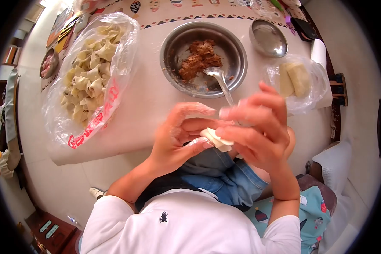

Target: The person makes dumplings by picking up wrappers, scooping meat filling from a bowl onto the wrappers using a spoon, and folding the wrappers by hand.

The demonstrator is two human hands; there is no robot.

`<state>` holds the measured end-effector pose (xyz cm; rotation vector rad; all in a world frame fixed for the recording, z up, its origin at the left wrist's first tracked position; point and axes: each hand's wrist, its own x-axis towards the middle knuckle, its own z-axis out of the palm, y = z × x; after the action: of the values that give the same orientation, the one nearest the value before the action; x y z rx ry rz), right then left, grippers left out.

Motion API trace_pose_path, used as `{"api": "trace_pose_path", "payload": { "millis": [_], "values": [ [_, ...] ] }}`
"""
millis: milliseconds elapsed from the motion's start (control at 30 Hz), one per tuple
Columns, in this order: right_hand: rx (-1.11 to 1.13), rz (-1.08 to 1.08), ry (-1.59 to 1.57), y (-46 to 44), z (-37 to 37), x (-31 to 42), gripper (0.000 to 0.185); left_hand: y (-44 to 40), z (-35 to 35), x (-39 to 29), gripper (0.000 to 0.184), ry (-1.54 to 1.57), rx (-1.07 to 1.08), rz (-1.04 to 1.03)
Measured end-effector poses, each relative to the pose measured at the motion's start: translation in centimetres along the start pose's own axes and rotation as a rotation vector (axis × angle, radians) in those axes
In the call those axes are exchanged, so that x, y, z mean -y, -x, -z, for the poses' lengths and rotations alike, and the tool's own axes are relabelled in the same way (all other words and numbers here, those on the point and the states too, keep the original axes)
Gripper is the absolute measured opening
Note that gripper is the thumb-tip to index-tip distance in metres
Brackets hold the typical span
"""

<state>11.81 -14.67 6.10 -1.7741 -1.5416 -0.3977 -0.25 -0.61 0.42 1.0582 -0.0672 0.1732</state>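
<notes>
Between my two hands, above my lap at the table's front edge, is a small folded wonton [218,139] of pale dough. My left hand [180,133], floury at the fingertips, curls around its left side with thumb and fingers on it. My right hand [260,131] touches it from the right with thumb and lower fingers; its upper fingers are raised and blurred. Straight ahead stands a steel bowl [167,78] holding brown meat filling [199,59] and a metal spoon [219,78]. Its handle end passes behind my right hand.
At left, a plastic bag [125,31] holds many folded wontons [93,67]. A stack of wrappers [295,79] lies in clear plastic at right, near a small steel dish [268,38]. A bowl of pinkish food [49,63] stands far left.
</notes>
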Motion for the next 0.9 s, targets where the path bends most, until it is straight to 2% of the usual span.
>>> {"api": "trace_pose_path", "payload": {
  "millis": [167,200,333,367,467,533,600,700,800,900],
  "values": [
    [0.026,0.160,-0.025,0.3,-0.1,0.9,0.018,0.1,0.7,-1.3,0.032,-0.134,0.161,0.299],
    [0.029,0.195,-0.024,0.5,-0.2,1.1,0.018,0.1,0.8,-1.2,0.034,-0.119,0.216,0.269],
    [0.188,0.276,-0.032,1.3,-0.1,0.5,0.024,0.3,0.9,-0.7,0.033,0.000,0.310,0.410],
    [0.176,0.194,-0.056,0.9,0.3,0.4,0.027,0.4,1.1,-0.6,0.033,0.056,0.329,0.438],
    [0.067,-0.062,-0.095,-0.5,1.7,0.2,0.044,0.0,2.8,0.1,0.045,0.619,0.202,0.268],
    [-0.113,-0.238,-0.081,0.8,2.1,-0.7,0.055,-1.8,5.3,-0.8,0.050,0.963,-0.110,-0.098],
    [-0.125,-0.302,-0.087,1.7,2.5,-1.2,0.052,-4.7,7.3,-4.5,0.051,0.801,-0.217,-0.215],
    [-0.041,-0.348,0.010,2.5,3.3,-2.4,0.039,-6.4,7.3,-4.3,0.048,0.675,-0.282,-0.163],
    [0.019,-0.452,0.131,4.1,4.2,-5.0,0.024,-5.5,4.8,-2.9,0.050,0.633,-0.029,-0.018],
    [-0.012,-0.627,0.185,5.6,4.5,-7.7,0.016,-4.2,3.1,-1.5,0.048,0.520,-0.065,0.128]
  ]
}}
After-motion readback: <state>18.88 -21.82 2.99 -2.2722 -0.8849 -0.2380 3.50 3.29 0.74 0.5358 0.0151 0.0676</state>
